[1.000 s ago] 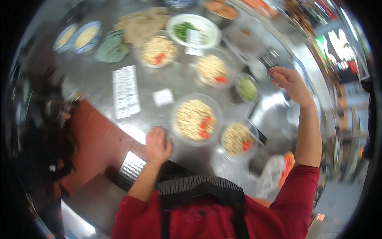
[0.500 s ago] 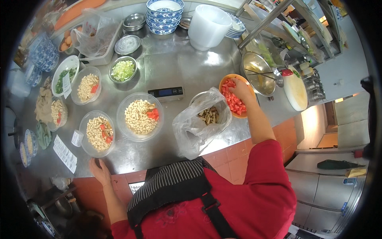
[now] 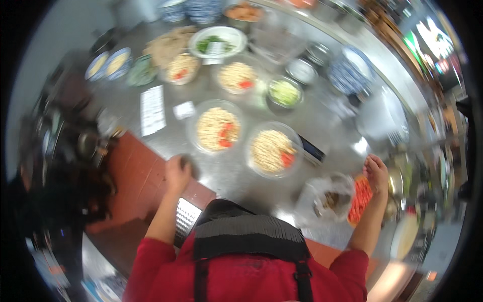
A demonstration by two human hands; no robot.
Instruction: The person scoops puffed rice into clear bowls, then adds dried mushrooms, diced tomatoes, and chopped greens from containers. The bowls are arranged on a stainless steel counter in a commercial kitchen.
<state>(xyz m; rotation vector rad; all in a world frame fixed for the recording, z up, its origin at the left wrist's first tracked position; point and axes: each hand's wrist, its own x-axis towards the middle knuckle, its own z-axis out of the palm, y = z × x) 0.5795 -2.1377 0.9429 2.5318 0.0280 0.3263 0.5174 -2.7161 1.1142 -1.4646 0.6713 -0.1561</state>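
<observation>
Chopped tomatoes (image 3: 360,201) fill an orange bowl (image 3: 353,221) beside a clear plastic bag (image 3: 308,205) on our table (image 3: 329,121), where our curled right hand (image 3: 376,173) nears the bowl, our left hand (image 3: 178,173) bends loosely by the edge, and we cannot tell if either holds anything.

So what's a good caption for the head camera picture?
Four clear bowls of pale cubes with red bits; right hand near chopped red pieces, left hand by the table.

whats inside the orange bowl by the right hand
Chopped red pieces fill what shows of the orange bowl; they cover its bottom, and the right forearm hides part of its right side.
</observation>
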